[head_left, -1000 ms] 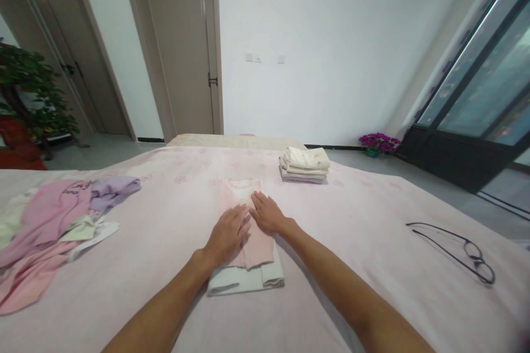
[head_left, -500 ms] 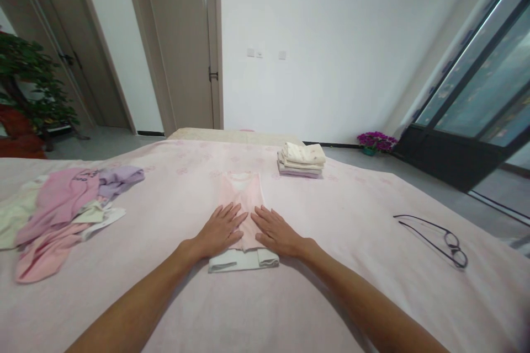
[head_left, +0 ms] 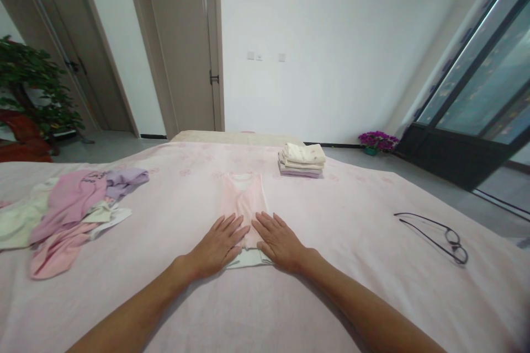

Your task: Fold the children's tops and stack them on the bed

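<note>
A narrow folded pink garment (head_left: 244, 201) with a white hem lies lengthwise on the pink bed sheet (head_left: 356, 209) in front of me. My left hand (head_left: 219, 245) rests flat on its near left corner, fingers stretched out. My right hand (head_left: 279, 241) lies flat on the near right corner in the same way. Both palms press down on the cloth and hold nothing. Only a strip of the white hem (head_left: 248, 258) shows between my hands.
A heap of loose pink, purple and white clothes (head_left: 70, 212) lies at the left. A stack of folded clothes (head_left: 302, 160) sits at the far side. Black eyeglasses (head_left: 439, 234) lie at the right. A door, a potted plant and glass doors surround the bed.
Both hands have slid along the garment toward me, from its middle to its near end, and now cover most of the white hem. The camera view shifted a little.
</note>
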Demonstrator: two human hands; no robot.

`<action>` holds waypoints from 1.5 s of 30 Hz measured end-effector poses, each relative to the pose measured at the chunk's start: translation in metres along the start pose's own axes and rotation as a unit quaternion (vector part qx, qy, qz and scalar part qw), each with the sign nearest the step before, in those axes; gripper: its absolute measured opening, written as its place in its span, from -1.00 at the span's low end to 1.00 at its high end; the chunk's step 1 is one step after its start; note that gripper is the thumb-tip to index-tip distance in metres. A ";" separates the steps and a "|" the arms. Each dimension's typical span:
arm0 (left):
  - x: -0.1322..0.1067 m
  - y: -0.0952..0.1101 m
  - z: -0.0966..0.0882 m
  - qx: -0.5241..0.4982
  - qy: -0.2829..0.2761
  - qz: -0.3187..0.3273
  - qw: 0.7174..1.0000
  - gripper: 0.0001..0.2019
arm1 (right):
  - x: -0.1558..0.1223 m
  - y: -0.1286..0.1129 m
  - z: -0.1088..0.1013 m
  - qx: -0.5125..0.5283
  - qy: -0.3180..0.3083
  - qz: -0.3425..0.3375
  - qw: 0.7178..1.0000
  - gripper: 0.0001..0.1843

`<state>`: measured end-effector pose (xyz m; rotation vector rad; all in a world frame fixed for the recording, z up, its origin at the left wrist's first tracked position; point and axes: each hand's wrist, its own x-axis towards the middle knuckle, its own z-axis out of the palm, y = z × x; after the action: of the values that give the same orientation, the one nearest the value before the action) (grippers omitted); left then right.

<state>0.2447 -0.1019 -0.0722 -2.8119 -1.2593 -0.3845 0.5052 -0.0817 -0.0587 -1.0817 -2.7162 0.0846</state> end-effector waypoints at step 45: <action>-0.034 -0.044 -0.028 -0.191 0.057 0.028 0.979 -0.70 | 0.001 0.036 -0.014 0.088 0.094 -0.126 0.984 -0.69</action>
<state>0.1844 -0.1009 -0.0564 -3.0677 -1.1894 -0.8560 0.5316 -0.0553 -0.0496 -0.6573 -2.5922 0.1702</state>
